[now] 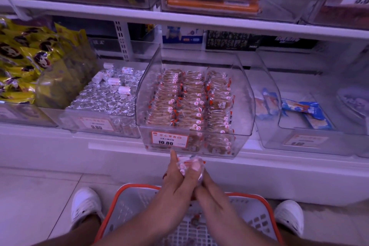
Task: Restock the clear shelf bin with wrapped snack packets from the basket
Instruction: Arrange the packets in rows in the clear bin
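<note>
A person stood facing low shop shelving, looking down over both forearms. Both hands met just in front of the clear shelf bin (194, 106), cupped together around a small bunch of wrapped snack packets (188, 163). The left hand (175, 177) curled around the bunch from the left, its thumb pointing up toward the bin's front lip. The right hand (207, 187) closed in from the right and below, fingers folded under the packets. Held this way, between two palms, the slippery wrappers probably stayed stacked and squared for setting down as one group.

The bunch sat just near of the bin's front wall and below its rim, directly above the far edge of the basket (139, 193), a grey mesh one with an orange rim resting on the floor between two white shoes (85, 203). At least one loose packet (196, 217) lay on the basket's floor.

The bin had been pulled forward of its neighbours, likely to open its top for loading. Inside, packets lay in three tidy rows running near to far, nearly filling it, so the task seemed well along. A price label (169, 139) reading 10.80 was fixed to its front.

Left of it stood a bin of silver-wrapped sweets (105, 98), farther left yellow bags (22, 66). To the right, a bin held a few blue packets (305, 112).
</note>
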The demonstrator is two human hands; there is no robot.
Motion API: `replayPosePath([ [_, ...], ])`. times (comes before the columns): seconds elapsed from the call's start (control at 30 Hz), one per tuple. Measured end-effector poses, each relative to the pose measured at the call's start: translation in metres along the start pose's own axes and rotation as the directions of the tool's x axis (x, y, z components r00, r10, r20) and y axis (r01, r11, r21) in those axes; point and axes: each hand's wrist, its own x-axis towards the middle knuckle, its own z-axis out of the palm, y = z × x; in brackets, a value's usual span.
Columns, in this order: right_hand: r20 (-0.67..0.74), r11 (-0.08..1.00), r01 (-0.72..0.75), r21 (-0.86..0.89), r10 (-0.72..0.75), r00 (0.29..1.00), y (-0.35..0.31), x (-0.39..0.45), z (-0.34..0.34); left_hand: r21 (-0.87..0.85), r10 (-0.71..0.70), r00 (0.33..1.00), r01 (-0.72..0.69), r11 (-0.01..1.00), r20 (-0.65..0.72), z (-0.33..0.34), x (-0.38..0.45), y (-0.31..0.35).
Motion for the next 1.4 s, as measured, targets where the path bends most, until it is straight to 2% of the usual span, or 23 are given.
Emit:
replayPosePath([
  [0.07, -0.006, 0.987, 0.11, -0.116, -0.112, 0.994, -0.006, -0.003, 0.001, -0.077, 0.025, 1.0, -0.023, 0.997, 0.018, -0.006, -0.005, 0.009],
  [0.17, -0.012, 0.926, 0.268, -0.264, -0.281, 0.96, -0.017, -0.002, -0.003, -0.087, 0.145, 0.988, -0.14, 0.986, 0.052, -0.016, -0.018, 0.027],
  [0.27, -0.092, 0.898, 0.368, -0.239, -0.399, 0.912, -0.037, 0.005, -0.01, -0.014, 0.298, 0.952, -0.298, 0.954, 0.074, -0.022, -0.021, 0.064],
  [0.33, -0.125, 0.866, 0.411, -0.283, -0.458, 0.88, -0.053, 0.013, -0.017, 0.011, 0.385, 0.92, -0.387, 0.922, 0.069, -0.023, -0.013, 0.09],
  [0.43, -0.141, 0.742, 0.418, -0.524, -0.56, 0.817, -0.079, 0.027, -0.038, -0.023, 0.43, 0.903, -0.429, 0.903, 0.008, -0.018, 0.005, 0.124],
  [0.47, -0.125, 0.712, 0.399, -0.579, -0.56, 0.819, -0.087, 0.032, -0.045, -0.038, 0.419, 0.908, -0.418, 0.908, 0.0, -0.015, 0.013, 0.133],
  [0.53, -0.093, 0.709, 0.376, -0.597, -0.526, 0.845, -0.098, 0.038, -0.057, -0.061, 0.371, 0.928, -0.369, 0.927, 0.022, -0.009, 0.028, 0.145],
  [0.63, -0.117, 0.725, 0.328, -0.605, -0.489, 0.864, -0.102, 0.041, -0.076, -0.024, 0.339, 0.935, -0.339, 0.941, 0.101, -0.006, 0.055, 0.153],
  [0.67, -0.145, 0.731, 0.31, -0.608, -0.486, 0.862, -0.103, 0.04, -0.084, 0.006, 0.359, 0.926, -0.362, 0.932, 0.116, -0.007, 0.065, 0.155],
  [0.73, -0.254, 0.733, 0.306, -0.607, -0.544, 0.8, -0.102, 0.038, -0.103, 0.1, 0.401, 0.909, -0.412, 0.906, 0.112, -0.011, 0.086, 0.16],
  [0.77, -0.339, 0.756, 0.309, -0.577, -0.566, 0.751, -0.101, 0.038, -0.113, 0.198, 0.418, 0.901, -0.434, 0.879, 0.116, -0.013, 0.098, 0.162],
  [0.8, -0.434, 0.797, 0.311, -0.518, -0.558, 0.707, -0.099, 0.038, -0.123, 0.377, 0.442, 0.886, -0.461, 0.803, 0.143, -0.014, 0.109, 0.162],
  [0.83, -0.516, 0.84, 0.313, -0.443, -0.524, 0.678, -0.097, 0.039, -0.131, 0.608, 0.465, 0.862, -0.484, 0.63, 0.204, -0.013, 0.121, 0.159],
  [0.87, -0.572, 0.874, 0.306, -0.378, -0.481, 0.665, -0.094, 0.039, -0.137, 0.78, 0.466, 0.838, -0.484, 0.396, 0.283, -0.008, 0.13, 0.155],
  [0.9, -0.603, 0.894, 0.291, -0.34, -0.445, 0.662, -0.092, 0.039, -0.141, 0.851, 0.459, 0.81, -0.49, 0.188, 0.364, -0.001, 0.138, 0.149],
  [0.93, -0.612, 0.904, 0.272, -0.329, -0.424, 0.668, -0.09, 0.039, -0.144, 0.856, 0.444, 0.78, -0.514, 0.054, 0.44, 0.007, 0.144, 0.142],
  [1.0, -0.61, 0.907, 0.241, -0.345, -0.412, 0.677, -0.086, 0.04, -0.147, 0.823, 0.418, 0.731, -0.563, -0.076, 0.539, 0.02, 0.155, 0.129],
  [1.07, -0.596, 0.899, 0.232, -0.372, -0.423, 0.682, -0.084, 0.041, -0.147, 0.815, 0.395, 0.721, -0.559, -0.154, 0.569, 0.023, 0.164, 0.117],
  [1.13, -0.566, 0.878, 0.229, -0.419, -0.45, 0.691, -0.083, 0.042, -0.143, 0.827, 0.398, 0.73, -0.535, -0.173, 0.555, 0.019, 0.168, 0.113],
  [1.23, -0.515, 0.85, 0.208, -0.484, -0.469, 0.717, -0.082, 0.041, -0.137, 0.841, 0.239, 0.806, -0.512, -0.176, 0.541, 0.015, 0.174, 0.113],
  [1.3, -0.488, 0.846, 0.206, -0.492, -0.464, 0.739, -0.082, 0.041, -0.133, 0.837, 0.115, 0.832, -0.524, -0.158, 0.543, 0.016, 0.176, 0.115],
  [1.4, -0.472, 0.841, 0.205, -0.501, -0.465, 0.749, -0.083, 0.042, -0.131, 0.831, 0.104, 0.825, -0.548, -0.09, 0.555, 0.015, 0.175, 0.121],
])
